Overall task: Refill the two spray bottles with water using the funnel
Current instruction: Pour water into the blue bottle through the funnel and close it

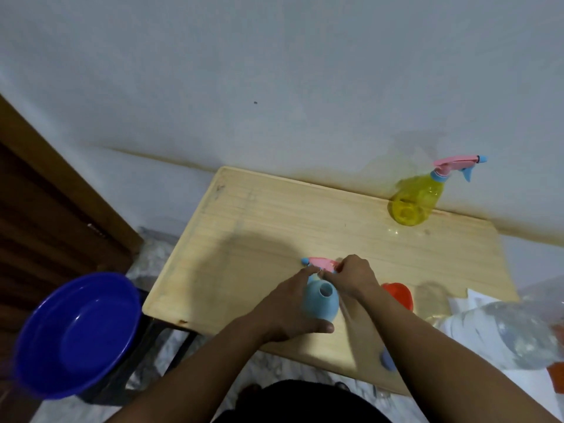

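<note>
**Now: head off, funnel next**

I am bracing the blue bottle (320, 303) with my left hand (287, 312) wrapped around it, mouth open. My right hand (351, 277) is pinching the pink spray head (323, 264) just behind the bottle. Orange funnel (398, 293) is waiting just right; yellow bottle (415, 198) well beyond. Keeping the bottle upright and steady.

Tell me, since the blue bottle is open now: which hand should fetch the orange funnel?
Probably the right hand: the funnel sits just beside it, while the left hand steadies the blue bottle.
</note>
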